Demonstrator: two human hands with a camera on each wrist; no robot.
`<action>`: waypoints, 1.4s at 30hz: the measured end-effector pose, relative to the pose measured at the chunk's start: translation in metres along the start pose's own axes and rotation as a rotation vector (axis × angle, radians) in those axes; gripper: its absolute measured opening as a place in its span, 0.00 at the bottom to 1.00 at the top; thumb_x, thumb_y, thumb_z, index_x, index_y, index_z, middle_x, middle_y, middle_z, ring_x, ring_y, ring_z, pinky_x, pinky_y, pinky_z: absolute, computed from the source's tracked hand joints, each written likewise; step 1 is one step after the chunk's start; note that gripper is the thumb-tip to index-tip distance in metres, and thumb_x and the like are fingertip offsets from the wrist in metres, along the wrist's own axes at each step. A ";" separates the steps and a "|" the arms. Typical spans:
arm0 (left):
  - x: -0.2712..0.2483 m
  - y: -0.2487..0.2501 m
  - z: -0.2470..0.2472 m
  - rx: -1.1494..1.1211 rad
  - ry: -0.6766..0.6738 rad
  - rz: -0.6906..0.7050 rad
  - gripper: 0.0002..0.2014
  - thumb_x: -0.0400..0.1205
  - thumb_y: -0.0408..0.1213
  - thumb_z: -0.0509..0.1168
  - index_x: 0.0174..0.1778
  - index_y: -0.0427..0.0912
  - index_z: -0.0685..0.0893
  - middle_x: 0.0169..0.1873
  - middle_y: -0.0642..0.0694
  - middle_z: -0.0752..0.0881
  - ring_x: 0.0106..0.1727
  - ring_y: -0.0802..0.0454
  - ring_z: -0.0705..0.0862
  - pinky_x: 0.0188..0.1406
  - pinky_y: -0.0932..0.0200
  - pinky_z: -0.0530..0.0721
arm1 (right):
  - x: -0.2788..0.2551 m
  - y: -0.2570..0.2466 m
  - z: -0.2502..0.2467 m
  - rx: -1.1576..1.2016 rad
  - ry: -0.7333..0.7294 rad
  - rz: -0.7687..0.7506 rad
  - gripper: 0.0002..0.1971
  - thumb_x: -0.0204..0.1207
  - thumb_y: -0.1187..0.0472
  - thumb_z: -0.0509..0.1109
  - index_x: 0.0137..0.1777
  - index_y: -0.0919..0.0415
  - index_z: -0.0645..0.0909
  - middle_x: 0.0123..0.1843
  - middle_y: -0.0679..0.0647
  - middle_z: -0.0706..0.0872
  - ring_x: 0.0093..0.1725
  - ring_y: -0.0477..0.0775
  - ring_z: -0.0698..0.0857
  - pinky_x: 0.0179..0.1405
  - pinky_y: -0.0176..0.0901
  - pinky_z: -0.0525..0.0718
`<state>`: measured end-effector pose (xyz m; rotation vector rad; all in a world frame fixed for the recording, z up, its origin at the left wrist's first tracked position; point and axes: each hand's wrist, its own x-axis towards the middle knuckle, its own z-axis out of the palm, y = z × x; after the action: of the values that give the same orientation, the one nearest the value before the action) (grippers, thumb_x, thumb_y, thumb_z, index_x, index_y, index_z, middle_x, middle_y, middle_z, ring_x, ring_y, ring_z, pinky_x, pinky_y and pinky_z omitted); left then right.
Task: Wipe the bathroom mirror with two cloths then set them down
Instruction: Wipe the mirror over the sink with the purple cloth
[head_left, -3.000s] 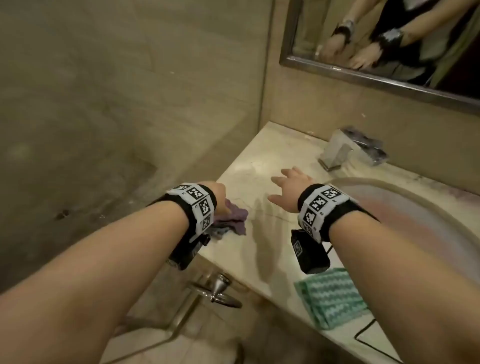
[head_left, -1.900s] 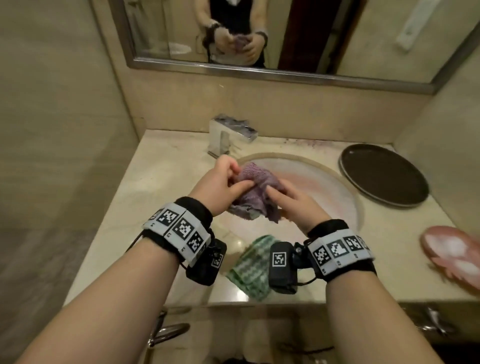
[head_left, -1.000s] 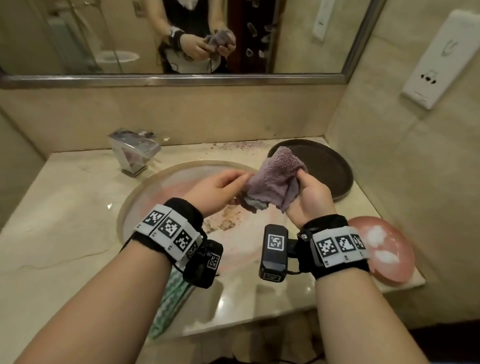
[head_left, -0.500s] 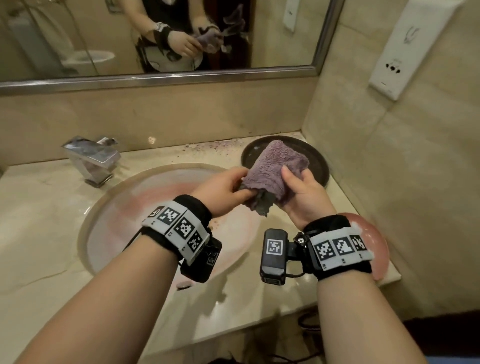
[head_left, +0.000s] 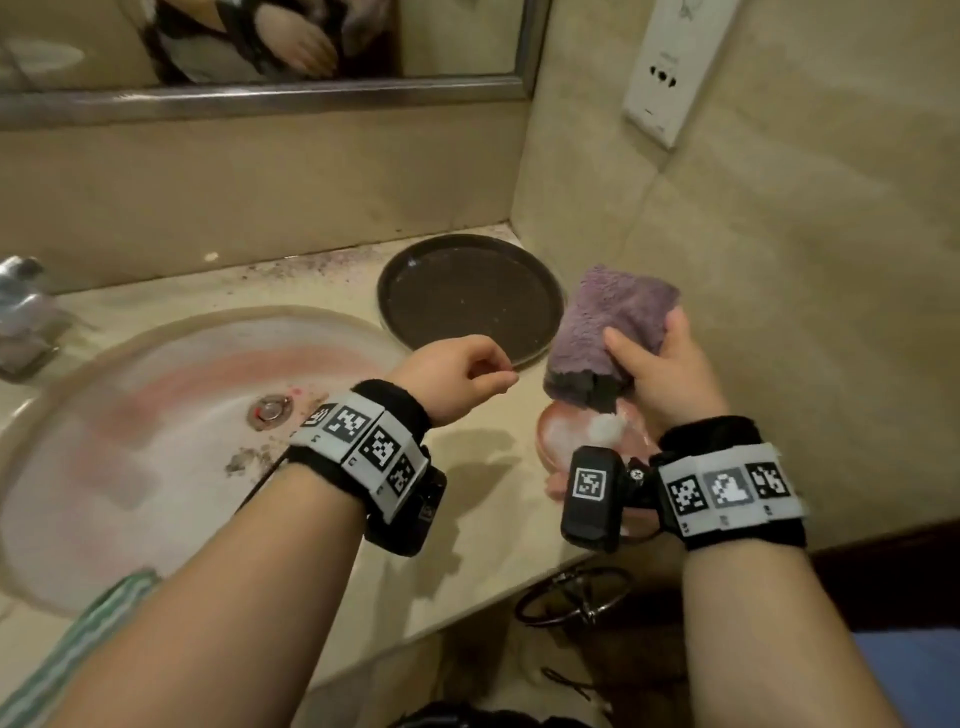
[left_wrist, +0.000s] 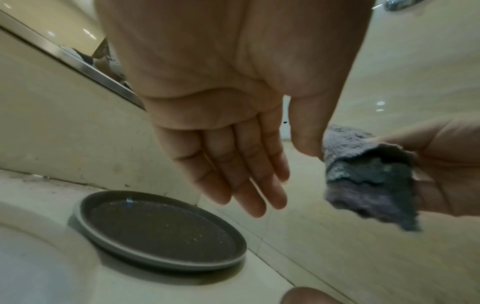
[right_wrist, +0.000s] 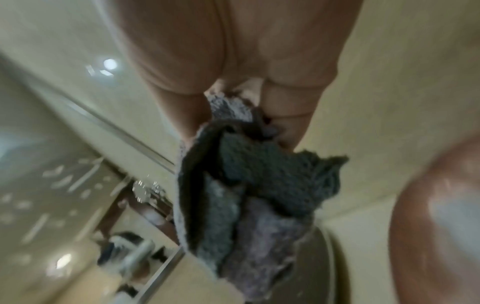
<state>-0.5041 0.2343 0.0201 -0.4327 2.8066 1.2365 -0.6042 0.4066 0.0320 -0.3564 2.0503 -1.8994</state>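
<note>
Mirror (head_left: 260, 41) wiping has not begun, I think: the right hand (head_left: 670, 374) grips the folded purple cloth (head_left: 608, 322) by the wall, the left hand (head_left: 457, 376) hangs loose, and the green cloth (head_left: 78, 639) waits on the worktop (head_left: 467, 519).

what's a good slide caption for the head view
Right hand grips a folded purple cloth beside the dark round tray; left hand holds nothing.

Dark round tray (head_left: 470, 296) on counter (head_left: 467, 519) beside sink (head_left: 156, 441); wall socket (head_left: 675, 62).
</note>
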 end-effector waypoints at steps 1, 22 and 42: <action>0.003 0.002 0.005 0.016 -0.017 -0.013 0.09 0.81 0.46 0.64 0.52 0.46 0.83 0.48 0.48 0.87 0.52 0.50 0.84 0.59 0.50 0.81 | 0.000 -0.001 -0.011 -0.150 0.005 -0.041 0.18 0.78 0.68 0.67 0.64 0.55 0.68 0.62 0.52 0.81 0.62 0.51 0.81 0.64 0.51 0.79; 0.033 0.023 0.035 0.140 -0.092 -0.061 0.13 0.84 0.46 0.60 0.59 0.46 0.82 0.55 0.51 0.84 0.57 0.53 0.81 0.53 0.62 0.73 | 0.029 0.047 -0.039 -1.260 -0.346 0.117 0.15 0.77 0.69 0.62 0.62 0.63 0.69 0.51 0.66 0.82 0.49 0.64 0.82 0.44 0.46 0.75; 0.036 0.019 0.024 0.120 -0.039 -0.069 0.12 0.84 0.46 0.60 0.58 0.46 0.82 0.53 0.52 0.84 0.52 0.55 0.80 0.50 0.63 0.74 | 0.026 0.016 -0.047 -0.964 -0.193 0.042 0.14 0.81 0.63 0.61 0.65 0.59 0.74 0.58 0.59 0.80 0.51 0.57 0.80 0.49 0.42 0.74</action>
<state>-0.5453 0.2557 0.0122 -0.4880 2.7883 1.0448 -0.6466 0.4408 0.0175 -0.6609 2.6464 -0.6823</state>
